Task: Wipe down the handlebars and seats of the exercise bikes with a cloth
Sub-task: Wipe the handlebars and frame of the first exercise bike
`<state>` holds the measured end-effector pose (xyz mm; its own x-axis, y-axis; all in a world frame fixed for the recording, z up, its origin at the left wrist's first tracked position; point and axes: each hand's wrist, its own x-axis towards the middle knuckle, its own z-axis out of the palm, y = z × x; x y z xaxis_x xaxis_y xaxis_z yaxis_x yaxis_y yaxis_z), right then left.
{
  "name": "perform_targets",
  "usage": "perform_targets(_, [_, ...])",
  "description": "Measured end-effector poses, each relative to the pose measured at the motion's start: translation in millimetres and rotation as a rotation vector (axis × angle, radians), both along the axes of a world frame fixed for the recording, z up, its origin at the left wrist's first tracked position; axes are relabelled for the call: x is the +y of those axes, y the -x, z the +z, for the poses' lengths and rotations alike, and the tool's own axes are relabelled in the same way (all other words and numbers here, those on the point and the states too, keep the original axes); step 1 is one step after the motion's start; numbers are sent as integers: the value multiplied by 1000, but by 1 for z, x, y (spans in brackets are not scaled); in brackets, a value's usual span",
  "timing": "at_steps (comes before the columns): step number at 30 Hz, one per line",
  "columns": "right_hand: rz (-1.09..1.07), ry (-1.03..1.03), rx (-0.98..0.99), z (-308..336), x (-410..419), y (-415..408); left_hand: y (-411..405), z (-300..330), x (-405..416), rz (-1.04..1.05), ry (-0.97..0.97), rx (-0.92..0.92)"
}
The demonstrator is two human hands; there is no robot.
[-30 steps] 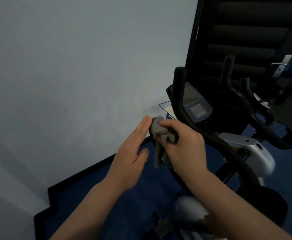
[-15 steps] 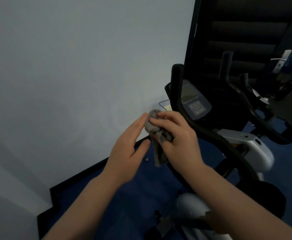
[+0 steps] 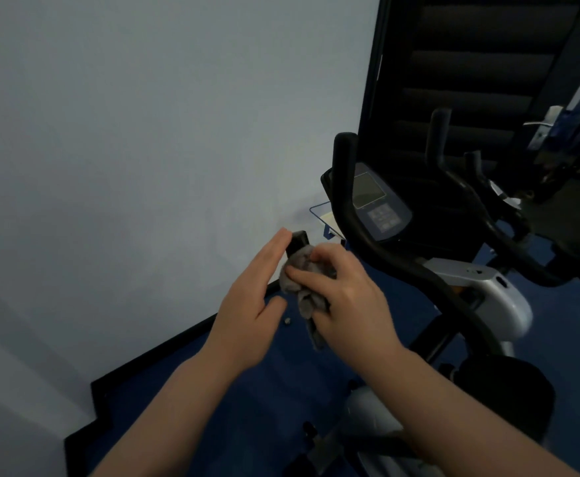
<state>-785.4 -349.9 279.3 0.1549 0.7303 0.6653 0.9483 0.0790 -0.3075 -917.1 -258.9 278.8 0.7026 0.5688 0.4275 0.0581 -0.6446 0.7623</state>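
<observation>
My right hand (image 3: 347, 304) grips a grey cloth (image 3: 299, 280) wrapped round the near black handlebar grip, whose tip (image 3: 297, 241) sticks out above the cloth. Fingers straight, my left hand (image 3: 254, 304) lies flat against the left side of that grip and cloth. The bike's other black handlebar (image 3: 354, 218) curves up to the right of my hands, in front of the console (image 3: 374, 201) with its grey screen and keypad. The bike's silver body (image 3: 488, 290) and black seat (image 3: 508, 394) lie to the lower right.
A pale wall fills the left half, with a black skirting board (image 3: 178, 342) along the blue floor (image 3: 247, 390). A second bike's black handlebars (image 3: 474, 191) stand behind on the right, before a dark slatted panel (image 3: 471, 63). A small speck (image 3: 287, 320) lies on the floor.
My right hand has slid the cloth down the grip, so its black tip now shows above the cloth. The left hand stays flat beside it.
</observation>
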Motion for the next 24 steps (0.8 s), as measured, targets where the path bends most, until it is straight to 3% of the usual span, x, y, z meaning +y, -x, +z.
perform_targets(3, [33,69,112,-8,-20,-16,0,-1,-2,9,-21,-4])
perform_targets(7, [10,2,474,6,-13,-24,-2,-2,-6,51,-58,-18])
perform_targets(10, [38,21,607,13,7,-5,-9,-1,-8,109,-163,-62])
perform_targets(15, [-45,122,478,-10,-31,-3,-26,0,-6,113,-324,-29])
perform_targets(19, [-134,289,508,-17,-81,-10,-35,-9,-1,152,-460,6])
perform_targets(24, [-162,248,435,-2,-39,0,-41,-14,0,192,-487,-22])
